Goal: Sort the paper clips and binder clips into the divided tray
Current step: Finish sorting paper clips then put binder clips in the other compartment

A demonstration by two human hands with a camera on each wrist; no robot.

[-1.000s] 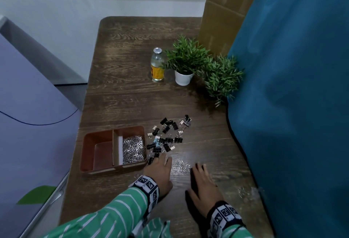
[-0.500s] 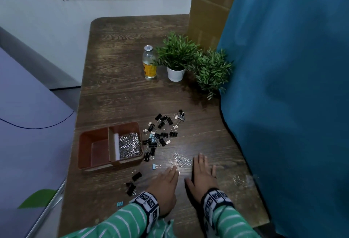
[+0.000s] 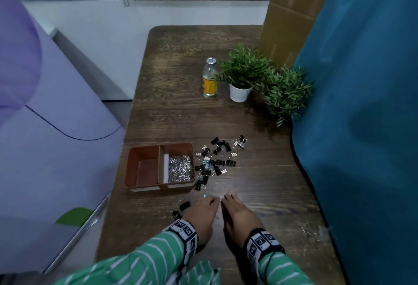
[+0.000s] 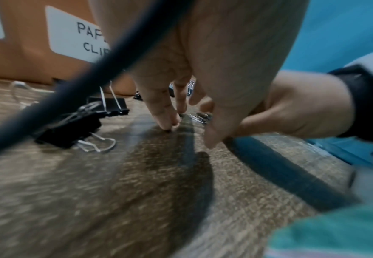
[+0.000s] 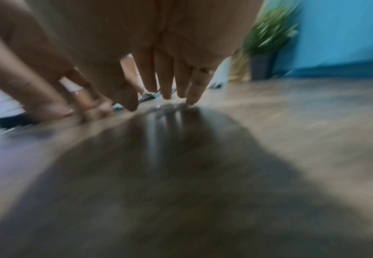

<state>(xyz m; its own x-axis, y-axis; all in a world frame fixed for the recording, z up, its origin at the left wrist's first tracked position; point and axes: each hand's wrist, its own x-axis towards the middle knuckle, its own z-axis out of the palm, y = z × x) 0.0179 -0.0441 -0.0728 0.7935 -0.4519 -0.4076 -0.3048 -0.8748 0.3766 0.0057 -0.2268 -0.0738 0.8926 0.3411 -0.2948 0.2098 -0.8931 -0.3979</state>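
Observation:
A brown divided tray (image 3: 144,149) stands at the table's left; its right compartment holds a heap of silver paper clips (image 3: 181,169), its left one looks bare. Black binder clips (image 3: 217,158) lie scattered to the tray's right. Two more binder clips (image 3: 184,205) (image 4: 70,129) lie beside my left hand (image 3: 210,203) (image 4: 187,132). That hand and my right hand (image 3: 229,201) (image 5: 154,101) stand side by side, fingertips down on the wood. Between them lies a small cluster of paper clips (image 4: 200,117), mostly hidden in the head view.
A yellow-labelled bottle (image 3: 210,78) and two potted plants (image 3: 242,76) (image 3: 285,90) stand at the back. A blue curtain (image 3: 362,126) hangs along the right edge, with a cardboard box (image 3: 285,13) behind. A few loose paper clips (image 3: 309,230) lie near the front right corner.
My left hand has left the binder clips by the tray and come back toward me. Both hands have closed in until their fingertips nearly meet at the small paper clip pile.

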